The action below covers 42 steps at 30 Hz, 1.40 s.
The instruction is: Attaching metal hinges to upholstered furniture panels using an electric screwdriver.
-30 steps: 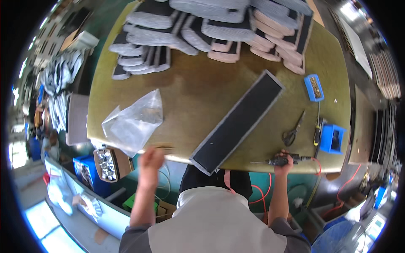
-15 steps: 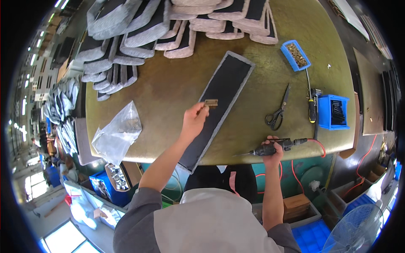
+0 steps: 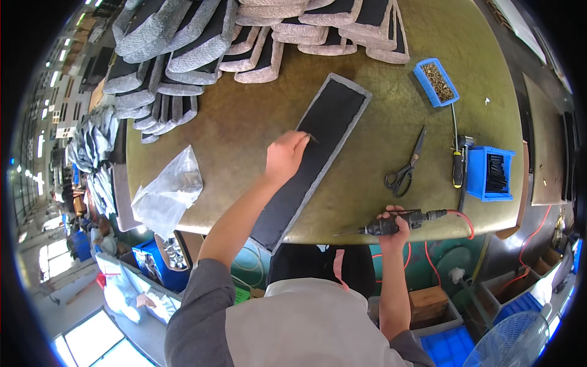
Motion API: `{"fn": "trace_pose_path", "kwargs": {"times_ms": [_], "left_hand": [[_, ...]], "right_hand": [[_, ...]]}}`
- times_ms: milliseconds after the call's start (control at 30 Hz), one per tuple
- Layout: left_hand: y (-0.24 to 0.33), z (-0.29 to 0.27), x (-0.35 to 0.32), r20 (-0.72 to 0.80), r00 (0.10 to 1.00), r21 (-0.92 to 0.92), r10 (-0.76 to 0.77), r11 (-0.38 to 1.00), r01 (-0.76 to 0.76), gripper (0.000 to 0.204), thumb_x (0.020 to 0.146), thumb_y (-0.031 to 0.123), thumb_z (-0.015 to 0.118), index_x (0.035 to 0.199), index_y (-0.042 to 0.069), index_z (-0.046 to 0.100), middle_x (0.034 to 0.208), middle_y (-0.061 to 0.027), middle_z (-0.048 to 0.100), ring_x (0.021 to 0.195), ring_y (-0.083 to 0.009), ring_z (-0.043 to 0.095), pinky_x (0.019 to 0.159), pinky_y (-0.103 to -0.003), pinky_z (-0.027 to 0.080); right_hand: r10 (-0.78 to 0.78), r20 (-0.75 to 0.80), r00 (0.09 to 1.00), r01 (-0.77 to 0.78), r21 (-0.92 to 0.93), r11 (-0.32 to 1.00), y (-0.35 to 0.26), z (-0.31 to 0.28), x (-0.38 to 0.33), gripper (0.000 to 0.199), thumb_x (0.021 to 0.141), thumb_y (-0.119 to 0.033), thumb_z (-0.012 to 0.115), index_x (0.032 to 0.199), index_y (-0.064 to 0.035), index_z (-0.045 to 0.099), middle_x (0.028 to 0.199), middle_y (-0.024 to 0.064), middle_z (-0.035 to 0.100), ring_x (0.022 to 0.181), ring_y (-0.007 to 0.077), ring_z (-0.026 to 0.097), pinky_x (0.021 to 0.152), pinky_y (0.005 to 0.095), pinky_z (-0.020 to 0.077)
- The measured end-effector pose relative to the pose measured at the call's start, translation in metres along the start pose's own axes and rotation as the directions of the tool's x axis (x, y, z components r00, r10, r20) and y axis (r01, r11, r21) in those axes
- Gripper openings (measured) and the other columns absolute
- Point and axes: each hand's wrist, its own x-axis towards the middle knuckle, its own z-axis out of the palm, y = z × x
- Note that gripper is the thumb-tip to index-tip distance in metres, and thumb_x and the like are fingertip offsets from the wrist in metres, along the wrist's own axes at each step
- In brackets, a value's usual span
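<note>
Left hand over panel, fingers pinched on small piece, too blurred to identify; contact with panel, can't tell. Right hand, right of panel, curled around black power tool, grip partly covered. Panel slants across table, left edge partly hidden by forearm. Beyond panel, fabric-edged pieces cut off by view's top.

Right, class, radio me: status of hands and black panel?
Left hand over panel, fingers pinching small piece. Right hand gripping power tool. Panel flat, overhanging table edge. Scissors clear of it.
</note>
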Motion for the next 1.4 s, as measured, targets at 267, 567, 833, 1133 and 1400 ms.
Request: {"fn": "trace_pose_path", "kwargs": {"times_ms": [267, 567, 833, 1133, 1400], "left_hand": [[-0.012, -0.006, 0.042, 0.532, 0.642, -0.305, -0.552, 0.582, 0.754, 0.024, 0.093, 0.022, 0.056, 0.104, 0.003, 0.065, 0.087, -0.0118, 0.067, 0.07, -0.0209, 0.062, 0.061, -0.032, 0.048], [0.004, -0.04, -0.058, 0.464, 0.703, -0.533, -0.539, 0.464, 0.708, 0.05, 0.089, -0.001, 0.055, 0.137, 0.002, 0.04, 0.105, -0.0066, 0.063, 0.09, -0.0131, 0.057, 0.081, -0.025, 0.046], [0.036, -0.037, -0.128, 0.04, 0.861, -0.198, -0.507, 0.841, 0.504, 0.03, 0.079, -0.002, 0.065, 0.108, 0.006, 0.065, 0.091, -0.009, 0.058, 0.08, -0.0233, 0.061, 0.074, -0.031, 0.05], [0.033, -0.036, -0.155, -0.124, 0.891, 0.092, -0.437, 0.889, 0.449, 0.028, 0.07, 0.012, 0.076, 0.097, 0.009, 0.07, 0.09, -0.0058, 0.06, 0.082, -0.0259, 0.057, 0.073, -0.039, 0.043], [0.029, -0.035, -0.159, -0.095, 0.868, -0.017, -0.487, 0.873, 0.488, 0.013, 0.076, 0.013, 0.071, 0.088, 0.009, 0.071, 0.085, -0.0035, 0.061, 0.08, -0.0256, 0.057, 0.072, -0.039, 0.042]], "right_hand": [[0.03, -0.012, 0.999, -0.03, -0.015, 0.999, -0.001, 0.002, 0.0, 0.034, 0.078, -0.012, 0.06, 0.111, -0.0072, 0.055, 0.106, 0.0112, 0.06, 0.085, 0.0201, 0.06, 0.085, 0.0407, 0.0453], [0.049, 0.001, 0.999, -0.049, -0.019, 0.999, -0.003, -0.001, 0.001, 0.035, 0.077, -0.013, 0.062, 0.111, -0.0087, 0.055, 0.109, 0.0104, 0.06, 0.086, 0.02, 0.059, 0.088, 0.0397, 0.0446], [0.066, 0.026, 0.997, -0.066, -0.012, 0.998, -0.005, -0.002, 0.0, 0.035, 0.079, -0.012, 0.061, 0.112, -0.0074, 0.054, 0.11, 0.0112, 0.059, 0.089, 0.0207, 0.059, 0.089, 0.0399, 0.0444], [0.068, 0.04, 0.997, -0.067, -0.02, 0.998, -0.006, -0.004, 0.001, 0.035, 0.08, -0.013, 0.062, 0.113, -0.0044, 0.054, 0.11, 0.013, 0.06, 0.091, 0.0215, 0.059, 0.09, 0.0394, 0.0449], [0.06, 0.045, 0.997, -0.06, -0.002, 0.998, -0.005, -0.004, 0.0, 0.033, 0.081, -0.012, 0.061, 0.113, -0.006, 0.054, 0.11, 0.0131, 0.059, 0.09, 0.0213, 0.06, 0.09, 0.0401, 0.0456]]}}
